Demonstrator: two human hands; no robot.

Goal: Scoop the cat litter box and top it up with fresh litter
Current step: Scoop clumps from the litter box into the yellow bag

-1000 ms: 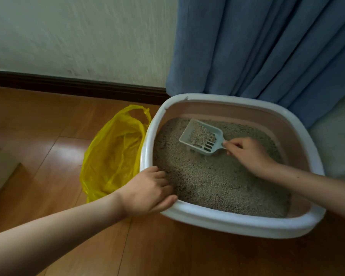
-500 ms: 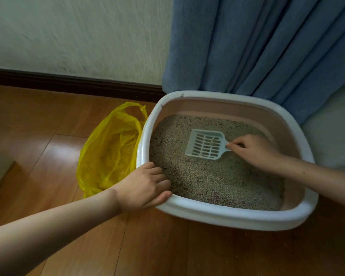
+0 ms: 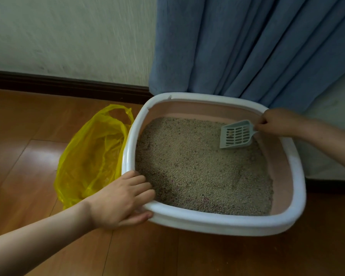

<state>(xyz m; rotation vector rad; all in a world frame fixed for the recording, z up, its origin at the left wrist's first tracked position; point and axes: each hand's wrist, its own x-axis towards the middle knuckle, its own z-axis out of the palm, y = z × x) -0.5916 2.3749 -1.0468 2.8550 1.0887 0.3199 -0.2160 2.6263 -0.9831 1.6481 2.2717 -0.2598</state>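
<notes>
A person's right hand [image 3: 277, 121] pinches the handle of a pale slotted scoop [image 3: 236, 134] at the far right corner of a litter box [image 3: 213, 221], while the left hand [image 3: 120, 200] grips the box's near left corner, fingers curled over the white rim and thumb under it. The hands are well apart, at opposite corners of the box. The scoop's long axis runs from the right hand down and leftward, its blade resting on the litter [image 3: 197, 166] with the front edge dipped into the grains; a small clump appears to sit on the slots, though it is too small to tell for certain. The box holds a fairly even bed of tan litter flecked with pink, and its pink inner wall shows above the fill on the far and right sides. A yellow plastic bag [image 3: 92, 158] lies open on the wood floor [image 3: 28, 156], touching the box's left wall, beside the left hand and across the box from the scoop. It looks empty. Any waste lifted would probably have to cross the whole box to reach it. A blue curtain [image 3: 247, 46] hangs behind.
</notes>
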